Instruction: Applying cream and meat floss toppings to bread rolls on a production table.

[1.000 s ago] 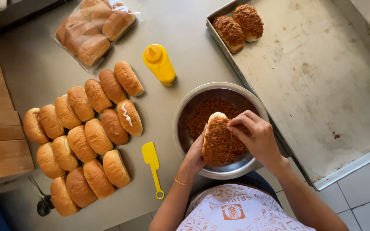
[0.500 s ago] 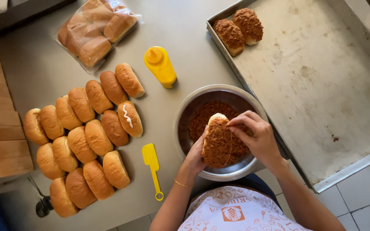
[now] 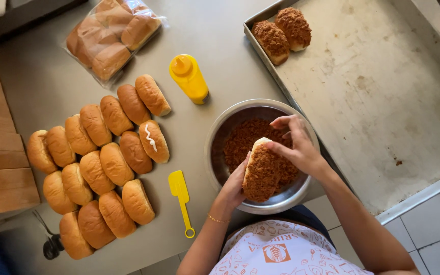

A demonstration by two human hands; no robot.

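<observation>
Steel is what we work over: a round metal bowl [image 3: 220, 137] of brown shredded topping sits on the grey table [image 3: 220, 40], and we hold a long bun [image 3: 260, 170] just above its near side. Our left hand [image 3: 232, 186] cups the bun from the left, fingers curled along its edge, while our right hand [image 3: 296, 147] pinches it from the right and far side, fingertips closed on the coated crust. The bun's long axis runs near to far, tilted slightly right at the far end, and its upper face is already thick with crumbs (a pale strip of bare bread shows at the far tip). Both hands touch it; neither is nearer. To the right lies a big metal tray [image 3: 383, 102] with two coated buns [image 3: 281, 33] in its far left corner. To the left we see rows of plain buns [image 3: 92, 168], a yellow squeeze bottle [image 3: 188, 77] and a yellow spatula [image 3: 180, 196].
</observation>
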